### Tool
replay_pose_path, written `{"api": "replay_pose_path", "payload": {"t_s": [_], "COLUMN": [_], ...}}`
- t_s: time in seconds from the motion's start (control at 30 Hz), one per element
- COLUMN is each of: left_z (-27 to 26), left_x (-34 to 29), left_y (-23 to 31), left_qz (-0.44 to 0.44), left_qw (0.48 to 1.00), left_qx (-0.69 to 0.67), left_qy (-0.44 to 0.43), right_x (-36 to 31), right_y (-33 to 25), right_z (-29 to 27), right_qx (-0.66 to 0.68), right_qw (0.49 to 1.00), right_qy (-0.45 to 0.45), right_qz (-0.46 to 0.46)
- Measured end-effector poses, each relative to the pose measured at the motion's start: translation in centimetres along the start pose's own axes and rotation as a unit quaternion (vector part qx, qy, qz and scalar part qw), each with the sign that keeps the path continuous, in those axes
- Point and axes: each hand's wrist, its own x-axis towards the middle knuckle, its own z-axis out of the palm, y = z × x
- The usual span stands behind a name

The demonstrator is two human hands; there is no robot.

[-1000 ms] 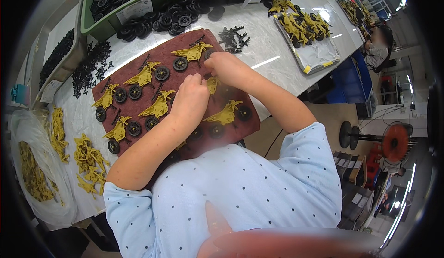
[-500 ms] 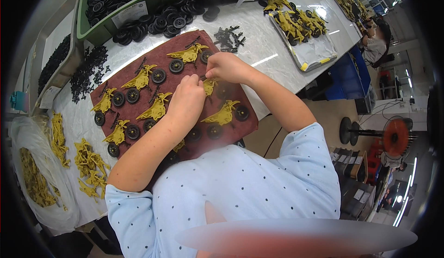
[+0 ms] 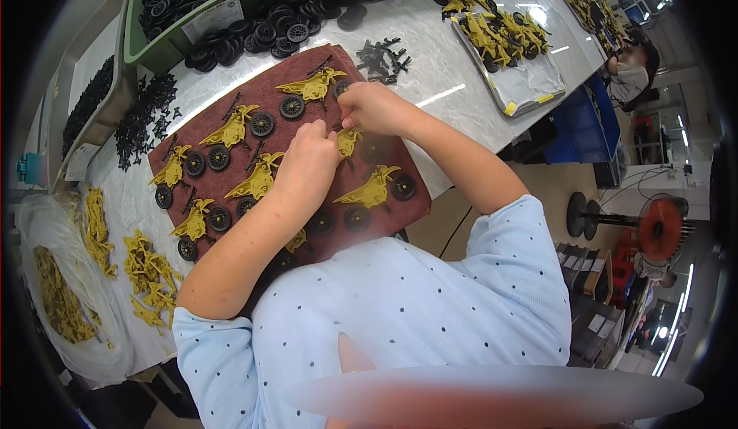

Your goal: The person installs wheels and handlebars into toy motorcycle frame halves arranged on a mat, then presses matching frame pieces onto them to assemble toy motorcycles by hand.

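Observation:
Both my hands meet over a dark red cloth mat (image 3: 327,60), around a yellow toy motorcycle body (image 3: 348,144). My left hand (image 3: 310,156) is closed at the body's left side, its fingertips partly hidden. From the right, my right hand (image 3: 375,109) pinches at the body's upper end, where a small black part (image 3: 337,128) shows between the hands. Other yellow toy motorcycle bodies, such as one upper body (image 3: 314,85) and one lower right body (image 3: 373,187), lie on the mat with black wheels (image 3: 292,107) and thin black parts beside them.
A green bin (image 3: 165,54) of black wheels stands at the back, with loose wheels before it. Small black parts (image 3: 384,61) lie right of the mat. A tray (image 3: 523,91) holds toy motorcycles. Yellow pieces (image 3: 146,271) and a plastic bag (image 3: 69,298) are at left.
The view has shifted slightly. Both hands stay closed together at the same yellow toy motorcycle body, with only a slight change in the fingers.

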Motion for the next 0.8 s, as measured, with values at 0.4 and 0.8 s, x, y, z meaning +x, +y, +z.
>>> {"api": "replay_pose_path", "payload": {"t_s": [0.4, 0.8], "left_z": [0.5, -1.2], "left_x": [-0.3, -1.6], "left_y": [1.1, 1.3], "left_qz": [-0.041, -0.041], "left_qw": [0.999, 0.998], "left_qx": [0.016, 0.021], "left_qy": [0.024, 0.032], "right_x": [-2.7, -3.6], "right_y": [-0.4, 4.1], "right_z": [-0.3, -1.4], "right_qx": [0.046, -0.035], "right_qw": [0.993, 0.952], "right_qy": [0.106, 0.294], "right_qz": [0.020, 0.076]}}
